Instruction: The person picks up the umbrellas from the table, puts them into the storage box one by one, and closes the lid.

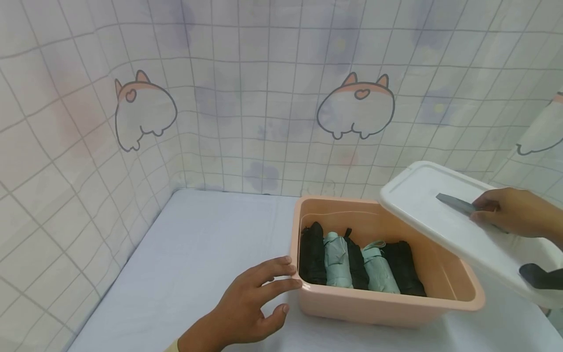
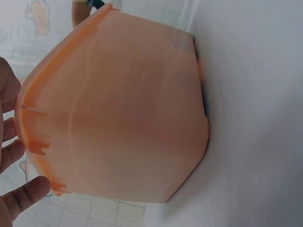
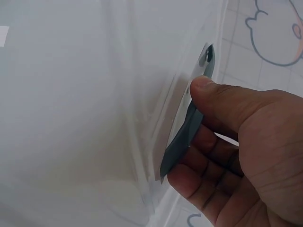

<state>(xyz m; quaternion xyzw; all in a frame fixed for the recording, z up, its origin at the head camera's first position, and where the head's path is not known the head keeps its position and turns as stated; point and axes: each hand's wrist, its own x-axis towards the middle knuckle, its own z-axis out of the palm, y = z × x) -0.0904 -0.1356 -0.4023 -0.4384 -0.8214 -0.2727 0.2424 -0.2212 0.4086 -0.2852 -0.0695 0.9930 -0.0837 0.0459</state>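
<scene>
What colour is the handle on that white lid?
Dark grey; the handle on the lid shows best in the right wrist view.

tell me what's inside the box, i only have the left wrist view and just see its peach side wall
Observer: In the head view the box holds five folded umbrellas in a row, black and pale green alternating.
Operator: is the lid on
Observer: No. The white lid is tilted up over the box's right edge, leaving the umbrellas in plain sight.
Operator: who's holding the lid
Observer: The right hand grips its grey handle, thumb on top, fingers curled beneath.
Operator: and my left hand
Observer: The left hand has straight fingers at the box's left front corner.
</scene>
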